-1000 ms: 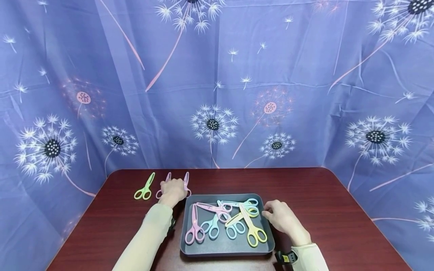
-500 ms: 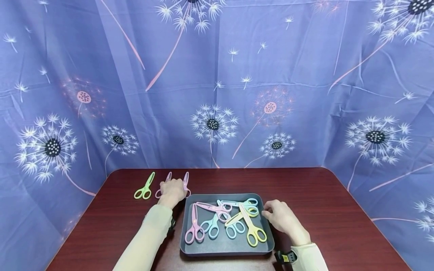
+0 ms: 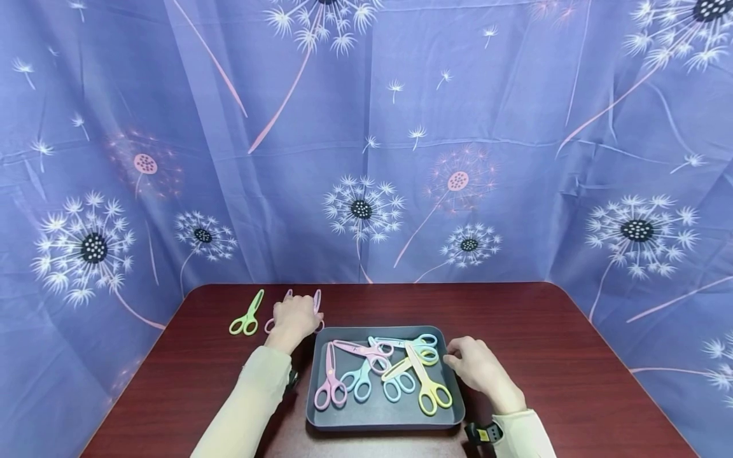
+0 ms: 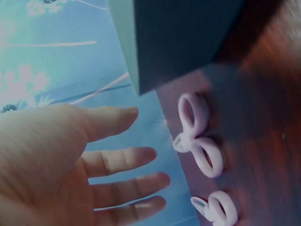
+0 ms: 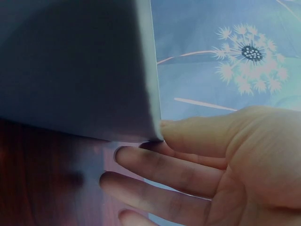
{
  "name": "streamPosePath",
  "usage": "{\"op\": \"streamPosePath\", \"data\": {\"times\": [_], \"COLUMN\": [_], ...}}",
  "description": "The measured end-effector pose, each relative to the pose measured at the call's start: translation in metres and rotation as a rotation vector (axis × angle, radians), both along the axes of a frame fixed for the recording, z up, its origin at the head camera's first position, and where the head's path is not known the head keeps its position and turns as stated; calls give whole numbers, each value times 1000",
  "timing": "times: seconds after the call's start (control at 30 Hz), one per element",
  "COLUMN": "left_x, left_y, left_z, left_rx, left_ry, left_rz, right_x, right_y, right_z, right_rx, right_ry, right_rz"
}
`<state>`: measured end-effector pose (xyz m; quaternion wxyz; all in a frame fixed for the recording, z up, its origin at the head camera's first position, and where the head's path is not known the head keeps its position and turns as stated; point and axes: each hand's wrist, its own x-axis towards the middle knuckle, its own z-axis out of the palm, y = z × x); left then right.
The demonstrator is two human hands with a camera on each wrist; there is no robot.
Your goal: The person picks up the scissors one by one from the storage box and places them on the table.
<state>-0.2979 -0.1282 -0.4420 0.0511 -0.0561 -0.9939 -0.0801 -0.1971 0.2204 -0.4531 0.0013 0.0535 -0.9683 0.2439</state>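
At the back left of the table, my left hand [image 3: 293, 318] hovers over two pairs of purple scissors and hides their middles. One pair [image 3: 270, 326] shows to its left, the other [image 3: 317, 301] to its right. The left wrist view shows the fingers [image 4: 136, 157] spread, nearly straight and holding nothing, apart from the purple scissors' handles [image 4: 207, 155]. My right hand [image 3: 481, 369] rests beside the right wall of a grey tray [image 3: 378, 413]. In the right wrist view its thumb meets the tray's edge [image 5: 154, 94], with the other fingers loosely extended.
Inside the tray lie several scissors, among them pink [image 3: 329, 388], blue [image 3: 362, 385] and yellow [image 3: 434, 393] pairs, partly overlapping. Green scissors [image 3: 247, 318] lie left of the purple ones. A blue dandelion-print curtain [image 3: 366, 127] hangs behind the dark red table [image 3: 572, 369].
My left hand has shifted slightly and its thumb now sticks out to the right, away from the purple scissors. My right hand and the tray stay as they were.
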Motion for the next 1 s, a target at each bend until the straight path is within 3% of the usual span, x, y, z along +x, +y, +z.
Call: {"op": "streamPosePath", "data": {"times": [0.3, 0.5, 0.8, 1.0], "left_x": [23, 41, 56, 68], "left_y": [-1, -2, 1, 11], "left_z": [0, -2, -3, -6], "left_rx": [76, 147, 173, 167], "left_ry": [56, 46, 113, 101], "left_rz": [-41, -87, -126, -170], "right_x": [-2, -3, -1, -1], "right_y": [-2, -3, -1, 0], "right_z": [-2, -2, 0, 1], "right_rx": [6, 3, 7, 2], "right_ry": [-4, -5, 0, -13], "right_rz": [10, 1, 18, 11]}}
